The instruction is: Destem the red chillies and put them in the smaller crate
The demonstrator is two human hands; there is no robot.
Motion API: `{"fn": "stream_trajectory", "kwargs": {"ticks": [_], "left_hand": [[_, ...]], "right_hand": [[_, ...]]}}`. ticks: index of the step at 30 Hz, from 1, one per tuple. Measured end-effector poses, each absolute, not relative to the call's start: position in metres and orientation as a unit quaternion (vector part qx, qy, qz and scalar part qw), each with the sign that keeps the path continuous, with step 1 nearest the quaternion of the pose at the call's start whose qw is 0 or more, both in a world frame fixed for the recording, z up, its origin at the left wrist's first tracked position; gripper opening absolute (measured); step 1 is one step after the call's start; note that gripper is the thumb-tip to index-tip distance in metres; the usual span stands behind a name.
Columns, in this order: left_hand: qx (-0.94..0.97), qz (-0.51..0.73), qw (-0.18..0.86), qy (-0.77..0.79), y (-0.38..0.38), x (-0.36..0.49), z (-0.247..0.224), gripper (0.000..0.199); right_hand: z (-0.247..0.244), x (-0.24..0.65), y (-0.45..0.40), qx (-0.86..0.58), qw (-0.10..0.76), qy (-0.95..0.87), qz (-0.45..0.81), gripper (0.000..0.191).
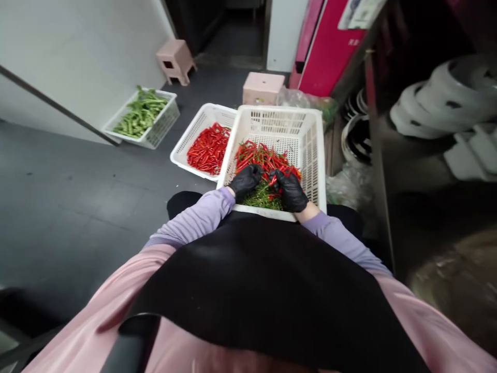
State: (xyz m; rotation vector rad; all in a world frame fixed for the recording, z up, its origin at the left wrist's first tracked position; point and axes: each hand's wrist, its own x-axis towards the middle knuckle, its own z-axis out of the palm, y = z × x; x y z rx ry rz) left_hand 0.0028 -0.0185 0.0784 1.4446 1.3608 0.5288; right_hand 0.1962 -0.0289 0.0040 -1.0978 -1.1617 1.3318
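Observation:
My left hand, in a black glove, is closed with its fingertips pinched together over the near part of a white plastic basket. Whatever sits in that pinch is too small to make out. Close beside it, my right hand, also gloved in black, grips a red chili pepper between thumb and fingers. Under and beyond both hands lies a heap of red chili peppers with green stems. Loose green stems are piled at the basket's near end.
A second white basket with red chilies adjoins on the left. Farther left stands a basket of green peppers. Pink stools are beyond. A shelf edge and plastic bags border the right.

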Motion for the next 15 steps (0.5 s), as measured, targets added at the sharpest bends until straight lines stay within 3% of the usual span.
{"fn": "stream_trajectory", "kwargs": {"ticks": [6, 11, 15], "left_hand": [[0.651, 0.050, 0.531, 0.539, -0.028, 0.006, 0.065, 0.044], [0.724, -0.068, 0.371, 0.577, -0.009, 0.009, 0.059, 0.033], [0.768, -0.128, 0.177, 0.602, 0.008, -0.005, 0.056, 0.042]], "right_hand": [[-0.002, 0.194, -0.036, -0.494, 0.506, -0.494, 0.507, 0.046], [0.010, 0.198, -0.037, -0.473, 0.410, -0.679, 0.382, 0.018], [0.014, 0.235, -0.022, -0.528, 0.533, -0.492, 0.442, 0.030]]}}
